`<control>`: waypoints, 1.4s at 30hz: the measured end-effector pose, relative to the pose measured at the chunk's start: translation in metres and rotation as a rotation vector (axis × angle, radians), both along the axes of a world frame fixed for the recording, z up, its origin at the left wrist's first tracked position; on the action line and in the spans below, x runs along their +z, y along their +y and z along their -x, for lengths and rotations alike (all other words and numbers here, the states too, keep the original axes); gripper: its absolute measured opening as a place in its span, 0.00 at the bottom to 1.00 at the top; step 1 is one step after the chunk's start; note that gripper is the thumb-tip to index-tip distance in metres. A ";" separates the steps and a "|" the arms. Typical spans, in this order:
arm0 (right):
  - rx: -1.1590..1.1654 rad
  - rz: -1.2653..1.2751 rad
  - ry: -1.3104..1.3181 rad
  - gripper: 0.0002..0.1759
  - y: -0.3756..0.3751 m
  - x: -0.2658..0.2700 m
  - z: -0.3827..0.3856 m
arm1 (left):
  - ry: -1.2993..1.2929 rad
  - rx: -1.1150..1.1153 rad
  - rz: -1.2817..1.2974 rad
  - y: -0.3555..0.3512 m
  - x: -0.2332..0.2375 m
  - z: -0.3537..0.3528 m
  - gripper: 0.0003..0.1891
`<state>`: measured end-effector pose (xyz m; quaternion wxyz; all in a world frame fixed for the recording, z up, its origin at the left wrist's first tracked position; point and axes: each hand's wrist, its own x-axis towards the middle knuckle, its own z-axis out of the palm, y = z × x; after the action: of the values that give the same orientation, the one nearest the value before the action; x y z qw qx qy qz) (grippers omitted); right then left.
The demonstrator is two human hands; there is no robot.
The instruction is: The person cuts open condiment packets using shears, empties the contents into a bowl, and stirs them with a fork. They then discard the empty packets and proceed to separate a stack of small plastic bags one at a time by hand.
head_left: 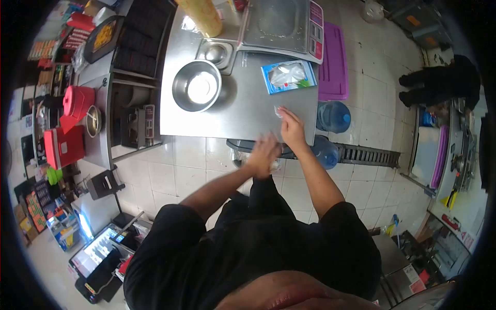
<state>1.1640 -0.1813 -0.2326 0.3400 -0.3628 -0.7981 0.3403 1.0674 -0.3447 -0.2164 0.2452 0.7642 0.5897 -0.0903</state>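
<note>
My right hand (pixel 293 129) is at the steel table's (pixel 248 119) front right corner, its fingertips pinched on a small piece of thin clear plastic (pixel 278 111). Just left of it, my left hand (pixel 264 154) is over the table's front edge; its fingers are smeared by motion, and I cannot tell whether they hold anything. Beyond my right hand lies a blue and green box (pixel 288 76) with clear film in its opening. A round steel bowl (pixel 197 86) stands at the left of the table.
Behind the box is a scale (pixel 281 28) with a large tray. A small metal container (pixel 216 55) and a wrapped yellow roll (pixel 201 15) stand at the back left. Blue water bottles (pixel 333 117) and a purple lid (pixel 333 62) are right of the table. Another person (pixel 444 82) stands far right.
</note>
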 end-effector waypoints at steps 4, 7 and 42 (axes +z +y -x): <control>0.118 -0.172 -0.001 0.14 0.043 0.045 0.070 | -0.812 0.035 -0.068 -0.120 -0.037 -0.025 0.28; 0.124 -0.335 -0.169 0.14 0.108 0.007 0.118 | -0.652 0.480 0.164 -0.167 -0.014 -0.002 0.21; 0.139 -0.226 -0.432 0.25 0.159 -0.067 0.173 | -0.823 2.127 0.759 -0.523 -0.048 -0.036 0.27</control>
<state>0.9912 -0.0218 -0.2992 0.1756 -0.3311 -0.9083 0.1860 1.1030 -0.8679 -0.2648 0.5765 -0.2543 0.7384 0.2403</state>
